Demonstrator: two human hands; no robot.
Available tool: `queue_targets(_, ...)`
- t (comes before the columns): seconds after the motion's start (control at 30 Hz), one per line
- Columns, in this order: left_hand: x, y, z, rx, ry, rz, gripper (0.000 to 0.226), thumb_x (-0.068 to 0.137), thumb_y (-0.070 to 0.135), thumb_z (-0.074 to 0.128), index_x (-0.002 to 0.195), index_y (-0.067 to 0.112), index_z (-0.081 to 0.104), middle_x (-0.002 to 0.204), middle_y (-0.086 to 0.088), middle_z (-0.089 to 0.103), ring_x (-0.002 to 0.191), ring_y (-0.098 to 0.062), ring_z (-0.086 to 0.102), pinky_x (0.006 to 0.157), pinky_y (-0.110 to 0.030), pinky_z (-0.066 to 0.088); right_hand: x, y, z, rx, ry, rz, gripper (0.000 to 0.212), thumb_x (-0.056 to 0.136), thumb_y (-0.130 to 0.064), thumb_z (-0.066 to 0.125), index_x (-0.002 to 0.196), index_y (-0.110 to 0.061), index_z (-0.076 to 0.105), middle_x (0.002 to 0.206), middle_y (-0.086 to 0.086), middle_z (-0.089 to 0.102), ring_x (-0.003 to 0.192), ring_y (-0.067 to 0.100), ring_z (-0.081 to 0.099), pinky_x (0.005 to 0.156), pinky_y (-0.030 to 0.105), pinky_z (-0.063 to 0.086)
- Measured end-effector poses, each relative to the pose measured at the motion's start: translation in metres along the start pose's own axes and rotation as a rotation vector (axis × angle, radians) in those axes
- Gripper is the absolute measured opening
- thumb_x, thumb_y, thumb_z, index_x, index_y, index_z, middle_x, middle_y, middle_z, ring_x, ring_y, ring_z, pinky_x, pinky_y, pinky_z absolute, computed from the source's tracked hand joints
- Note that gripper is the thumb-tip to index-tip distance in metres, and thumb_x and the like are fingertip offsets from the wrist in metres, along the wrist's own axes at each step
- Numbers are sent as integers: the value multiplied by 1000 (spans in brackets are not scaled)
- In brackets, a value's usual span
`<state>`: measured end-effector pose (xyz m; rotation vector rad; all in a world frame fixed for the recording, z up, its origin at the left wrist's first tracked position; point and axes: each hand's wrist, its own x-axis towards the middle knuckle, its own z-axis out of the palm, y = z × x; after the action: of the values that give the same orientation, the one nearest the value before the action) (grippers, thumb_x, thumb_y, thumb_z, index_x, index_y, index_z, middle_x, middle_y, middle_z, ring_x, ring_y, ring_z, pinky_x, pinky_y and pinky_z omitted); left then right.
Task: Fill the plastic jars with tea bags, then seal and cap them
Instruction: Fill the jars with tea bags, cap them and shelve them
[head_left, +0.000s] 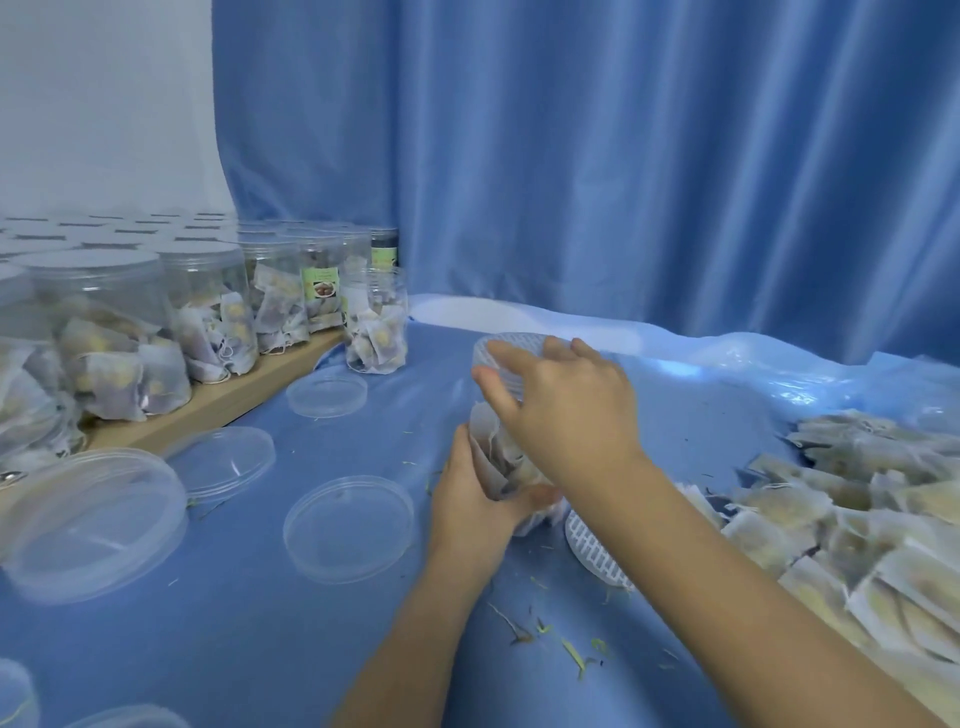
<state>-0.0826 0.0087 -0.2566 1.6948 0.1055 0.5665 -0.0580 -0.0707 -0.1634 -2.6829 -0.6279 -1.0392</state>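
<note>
Our left hand (470, 499) grips a clear jar (501, 457) of tea bags standing mid-tabletop (249, 623); our right hand (561, 405) curls over its mouth, fingertips on a white seal (506, 345). One more seal (592, 553) lies just beside the jar. Four loose lids (349, 527) lie to the left. A heap of tea bags (857, 519) lies on the right. Filled jars (208, 306) crowd a wooden board (218, 402), too many to count. Blue cloth covers the tabletop; a blue curtain (623, 156) hangs behind.

Blue curtain (623, 156) at back, white wall (104, 104) top-left, wood board (218, 400) left, blue cloth (234, 623) underneath.
</note>
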Motion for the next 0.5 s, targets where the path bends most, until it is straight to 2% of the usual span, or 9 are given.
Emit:
queue_targets(0.07,-3,4,-1,-11,-11,-23,53,54,22,85,89,13,46,74,-6,53,66,-18,49,60,-27,44,-3,-5,2,3,16,6,43,95,-53,33,127,-33,55,112,15,60,113,32,48,94,40,35)
queue_targets(0.17,-5,8,-2,27,33,-16,51,56,20,86,87,15,45,74,5,51,63,-9,47,54,-13,37,-5,-1,-2,164,28,-35,41,94,-50,43,127,-30,58,114,19,61,115,35,49,99,42,37)
queue_targets(0.23,-7,12,-2,69,57,-20,56,54,27,88,90,18,47,81,11,55,70,-2,50,55,-12,35,-3,7,-7,216,-25,-88,40,93,-50,46,127,-33,58,118,17,62,117,33,49,101,35,33)
queue_targets(0.3,-8,14,-2,86,68,-31,60,53,31,89,97,19,51,92,10,61,83,-8,56,67,-21,42,0,16,-12,308,-77,-126,36,91,-48,52,123,-35,60,121,15,62,121,32,49,99,28,29)
queue_targets(0.4,-7,13,-5,46,26,-49,66,53,26,90,108,19,55,105,5,66,99,-14,61,86,-32,50,3,35,-18,536,-194,-150,32,88,-43,58,120,-39,61,135,7,55,134,17,40,109,21,24)
queue_targets(0.5,-5,13,-9,-43,-41,-41,70,50,16,92,111,22,58,108,5,67,106,-14,61,90,-31,50,1,60,-24,673,-262,-248,34,87,-37,61,120,-43,56,139,0,50,136,7,35,115,25,23)
